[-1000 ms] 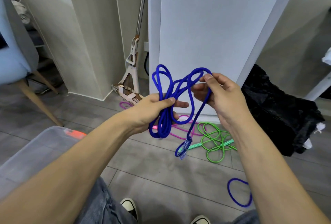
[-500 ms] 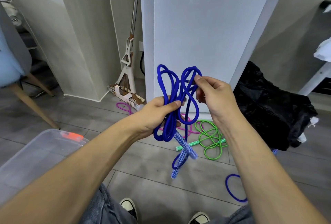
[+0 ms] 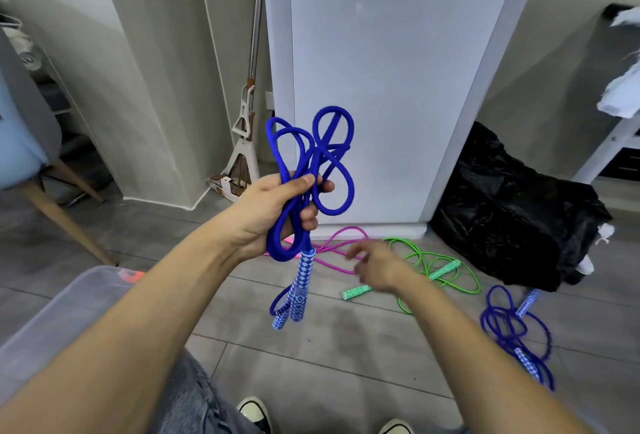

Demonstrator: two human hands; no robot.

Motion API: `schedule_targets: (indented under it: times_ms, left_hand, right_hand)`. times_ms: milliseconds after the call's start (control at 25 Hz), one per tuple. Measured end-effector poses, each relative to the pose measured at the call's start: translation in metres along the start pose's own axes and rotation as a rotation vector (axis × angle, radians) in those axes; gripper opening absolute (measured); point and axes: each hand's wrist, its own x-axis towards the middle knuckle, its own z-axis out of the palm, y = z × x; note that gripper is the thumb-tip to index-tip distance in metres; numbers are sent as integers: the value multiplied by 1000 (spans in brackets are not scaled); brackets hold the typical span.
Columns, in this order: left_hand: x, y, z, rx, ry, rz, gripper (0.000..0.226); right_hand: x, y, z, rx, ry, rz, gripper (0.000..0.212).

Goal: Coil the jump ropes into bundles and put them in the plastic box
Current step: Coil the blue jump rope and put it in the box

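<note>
My left hand (image 3: 277, 211) grips a coiled blue jump rope (image 3: 332, 142) at chest height; its loops stick up above my fingers and its two patterned handles (image 3: 298, 291) hang below. My right hand (image 3: 374, 265) is blurred, lower and to the right, apart from the rope, with loose fingers and nothing in it. On the floor lie a pink rope (image 3: 343, 243), a green rope (image 3: 436, 270) with patterned handles, and a second blue rope (image 3: 512, 333) at the right. The clear plastic box (image 3: 65, 315) with an orange latch sits at the lower left.
A white cabinet (image 3: 381, 87) stands straight ahead with a mop (image 3: 244, 128) leaning to its left. A black plastic bag (image 3: 512, 205) lies at the right. A blue chair with wooden legs (image 3: 65, 211) is at the left. My shoes show at the bottom edge.
My right hand has let go of the blue rope and dropped down to the right. The left hand alone now holds the bundle, raised slightly, with both handles hanging.
</note>
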Motion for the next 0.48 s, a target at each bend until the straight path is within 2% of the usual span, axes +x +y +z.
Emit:
schedule_targets:
  times_ms: [40, 80, 120, 200, 320, 400, 440, 480]
  left_hand:
    - [-1, 3, 0, -45, -9, -7, 16]
    - [-2, 6, 0, -88, -24, -14, 16]
    - [-3, 9, -1, -125, -41, -19, 15]
    - [-4, 13, -2, -183, -72, -25, 16]
    - [-4, 18, -6, -245, -89, -27, 17]
    - [-4, 20, -7, -273, -96, -30, 17]
    - [-4, 21, -6, -286, -102, -28, 16]
    - [-4, 22, -5, -300, -109, -22, 16]
  right_hand:
    - [-4, 5, 22, -168, -173, 2, 37]
    - [-6, 10, 42, -245, -283, 3, 58]
    - [-10, 12, 61, -227, -342, 10, 78]
    - [-19, 10, 87, -10, -402, 38, 103]
    - [-14, 7, 101, 352, -363, 56, 108]
    - [-8, 2, 107, 575, -239, 55, 113]
    - [-9, -1, 106, 647, -167, 53, 110]
    - [-8, -4, 105, 700, -134, 30, 95]
